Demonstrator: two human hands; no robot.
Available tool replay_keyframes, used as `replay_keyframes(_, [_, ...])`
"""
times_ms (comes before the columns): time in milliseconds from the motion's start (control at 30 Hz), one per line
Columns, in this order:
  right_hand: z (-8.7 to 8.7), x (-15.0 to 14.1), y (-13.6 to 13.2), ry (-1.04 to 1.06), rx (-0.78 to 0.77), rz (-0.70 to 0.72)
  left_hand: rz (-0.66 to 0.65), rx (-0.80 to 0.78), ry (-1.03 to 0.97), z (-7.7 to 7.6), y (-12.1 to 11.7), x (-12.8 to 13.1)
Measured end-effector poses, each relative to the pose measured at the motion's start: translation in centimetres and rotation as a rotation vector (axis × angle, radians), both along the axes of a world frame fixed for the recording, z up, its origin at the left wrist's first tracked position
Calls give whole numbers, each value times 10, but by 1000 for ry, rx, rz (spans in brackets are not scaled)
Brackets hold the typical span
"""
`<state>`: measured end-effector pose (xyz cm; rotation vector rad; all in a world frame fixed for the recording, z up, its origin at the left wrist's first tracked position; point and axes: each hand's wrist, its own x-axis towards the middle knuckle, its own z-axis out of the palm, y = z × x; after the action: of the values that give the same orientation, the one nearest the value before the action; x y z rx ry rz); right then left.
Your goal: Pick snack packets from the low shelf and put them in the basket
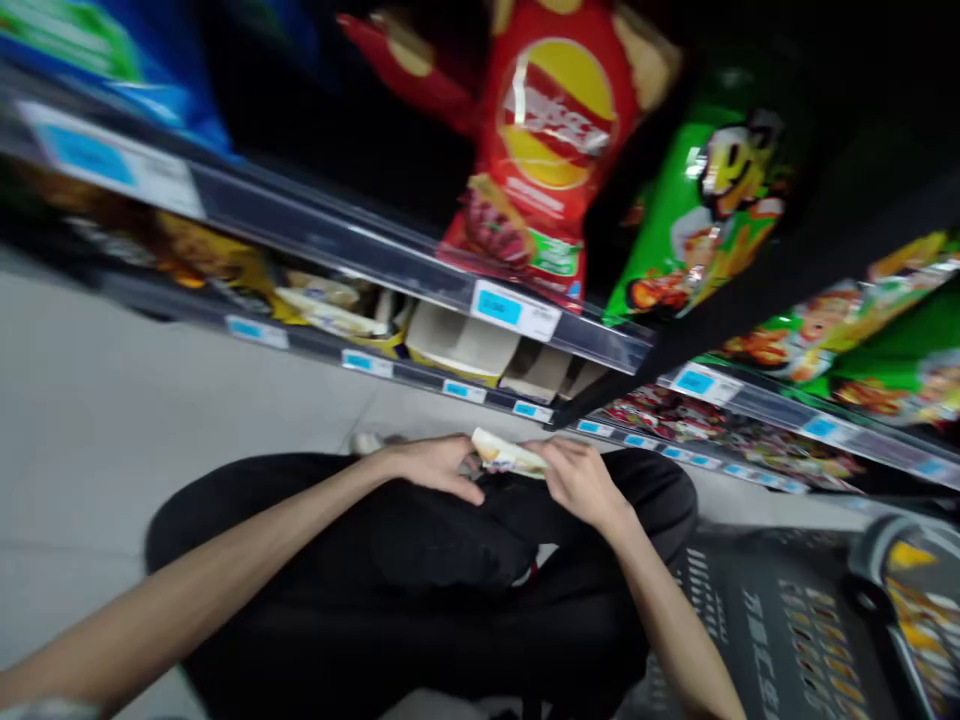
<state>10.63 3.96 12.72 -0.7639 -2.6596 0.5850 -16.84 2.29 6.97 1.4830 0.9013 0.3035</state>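
Observation:
A small pale, yellowish snack packet (pixel 510 456) is held above my knees, in front of the lowest shelf. My right hand (pixel 586 482) grips its right end, fingers closed over it. At the packet's left end is my left hand (pixel 441 468), thumb stretched out and apart from the fingers. Whether those fingertips touch the packet I cannot tell. Just beyond my hands, the bottom shelf has an open pale carton (pixel 461 340) and some similar pale packets (pixel 330 305). Print on the held packet is blurred.
Above hangs a shelf edge (pixel 315 225) with price labels, carrying a red chip bag (pixel 551 150) and green snack bags (pixel 697 215). A dark upright post (pixel 720 290) crosses on the right. A grey plastic basket (pixel 757 620) stands on the floor (pixel 97 420) beside my right knee.

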Motion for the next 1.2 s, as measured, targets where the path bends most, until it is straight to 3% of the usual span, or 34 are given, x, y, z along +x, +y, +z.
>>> replay_keyframes(67, [-14,-22,27,94,-171,-61,86,-56,-120,-12,4,-1])
replay_keyframes(167, [-35,-45,51,386,-513,-294,235,-25,-203,-28,11,-6])
replay_keyframes(300, [-58,-59,46,750,-1012,-590,252,-12,-281,-33,18,-9])
replay_keyframes(400, [-68,-66,31,821,-1170,-625,229,-44,-282,-34,20,-8])
replay_keyframes(667, [-80,-84,11,952,-1319,-684,230,-240,-278,-45,12,-3])
replay_keyframes(900, [-81,-85,9,1068,-1330,-721,233,-266,-197,-32,14,-5])
replay_keyframes(1200, [-81,-84,12,1063,-1358,-794,230,-225,-142,-35,15,-5])
